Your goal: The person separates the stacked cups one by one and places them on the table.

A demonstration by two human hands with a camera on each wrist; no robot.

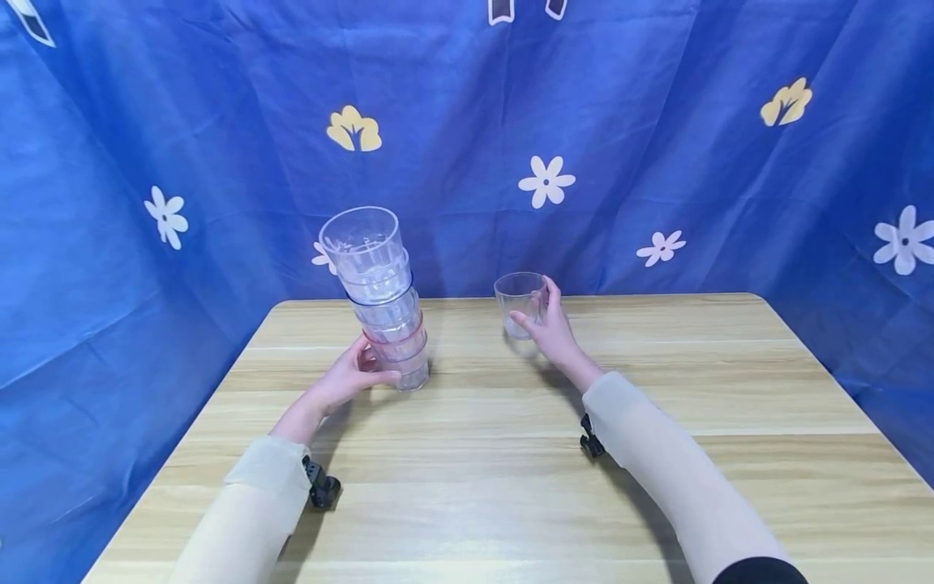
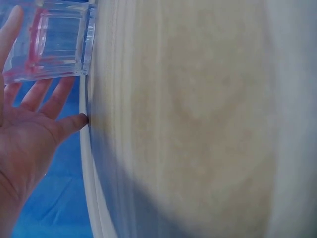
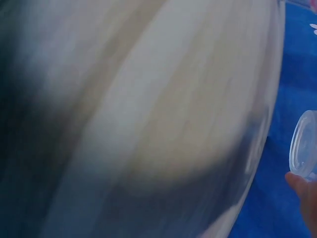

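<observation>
A tall stack of nested clear cups [image 1: 387,308] stands on the left part of the table, some with red or blue rims. My left hand [image 1: 350,377] holds it low down, thumb across the front and fingers at its left side. In the left wrist view, the left hand [image 2: 29,129] has its little finger stretched away from the lower cups [image 2: 59,42]. Near the back edge, my right hand [image 1: 552,328] grips a single clear cup [image 1: 515,296] between thumb and fingers. Only part of that cup [image 3: 303,144] shows in the right wrist view.
The pale wood-grain table [image 1: 496,470] has its back edge just behind the cups. A blue curtain [image 1: 452,146] with white flowers and yellow trees hangs behind and on both sides. Black camera mounts [image 1: 321,485] sit on both sleeved wrists.
</observation>
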